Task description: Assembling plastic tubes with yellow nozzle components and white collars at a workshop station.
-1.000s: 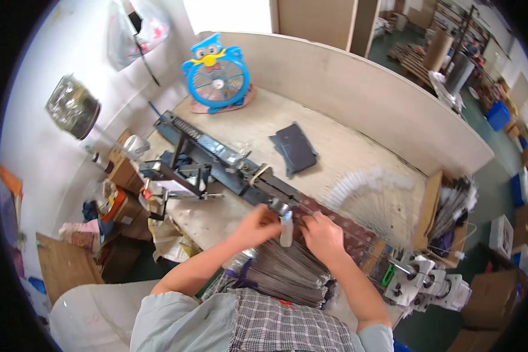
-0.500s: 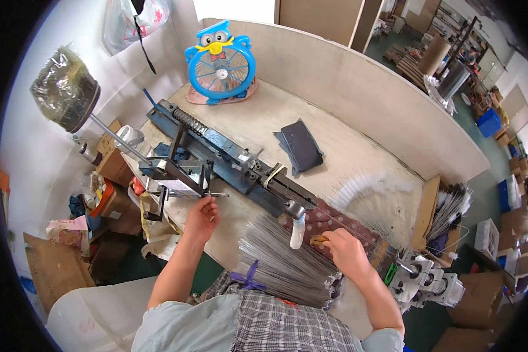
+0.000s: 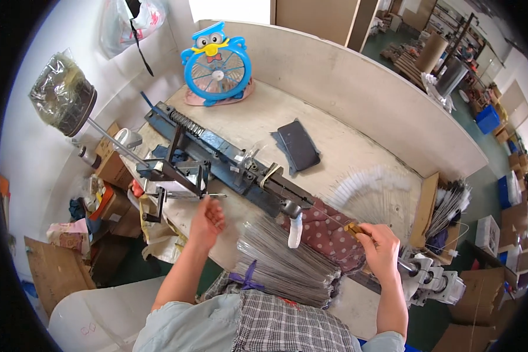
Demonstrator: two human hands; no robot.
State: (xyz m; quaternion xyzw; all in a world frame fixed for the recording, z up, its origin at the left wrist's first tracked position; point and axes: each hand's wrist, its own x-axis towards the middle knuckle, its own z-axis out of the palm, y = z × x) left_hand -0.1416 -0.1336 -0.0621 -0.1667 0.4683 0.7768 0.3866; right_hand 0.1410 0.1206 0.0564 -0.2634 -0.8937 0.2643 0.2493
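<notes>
Nearest me, at twelve o'clock, a bundle of thin grey wires [image 3: 287, 267] lies on the desk [image 3: 358, 146]. At two o'clock my right grip [image 3: 381, 246] is closed on a small yellow-brown piece [image 3: 352, 228] — near the dotted cloth [image 3: 328, 232]. At eleven my left grip [image 3: 208, 223] stands loosely open, just beside a black frame [image 3: 177, 178]. Beyond, a blue metal rig [image 3: 223, 152] runs toward eleven — a dark, flat slab [image 3: 300, 145] past it at twelve.
</notes>
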